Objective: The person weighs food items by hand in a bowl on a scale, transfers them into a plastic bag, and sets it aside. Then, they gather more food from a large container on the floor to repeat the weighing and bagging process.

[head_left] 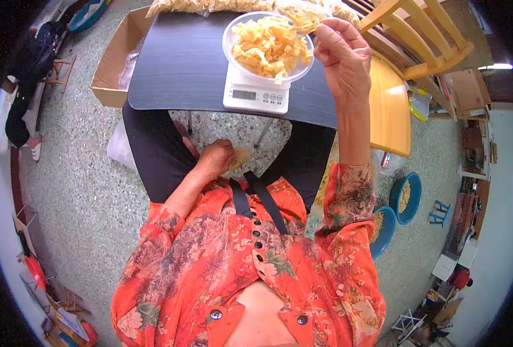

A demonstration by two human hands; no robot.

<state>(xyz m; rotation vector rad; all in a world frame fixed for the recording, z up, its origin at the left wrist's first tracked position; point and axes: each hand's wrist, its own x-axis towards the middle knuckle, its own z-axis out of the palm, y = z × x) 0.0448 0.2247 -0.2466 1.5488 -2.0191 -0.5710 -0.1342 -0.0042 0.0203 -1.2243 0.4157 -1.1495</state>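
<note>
A white bowl (228,47) heaped with pale yellow dried strips (271,47) rests on a white digital scale (256,99) with its display lit. At the bowl's right rim is my right hand (344,58), raised, thumb and fingers pinched together; I cannot tell what they hold. Low between my knees, my left hand (215,159) is closed on a small clear plastic bag (239,158) with something yellowish showing through it. Packed bags of strips (239,6) line the far table edge behind the bowl.
The scale stands on a dark folding table (178,63). A cardboard box (109,75) is to its left. On the right are a wooden chair (427,40), a light wooden surface (392,104) and blue basins (406,199) of yellowish pieces. Another person's foot (35,144) shows far left.
</note>
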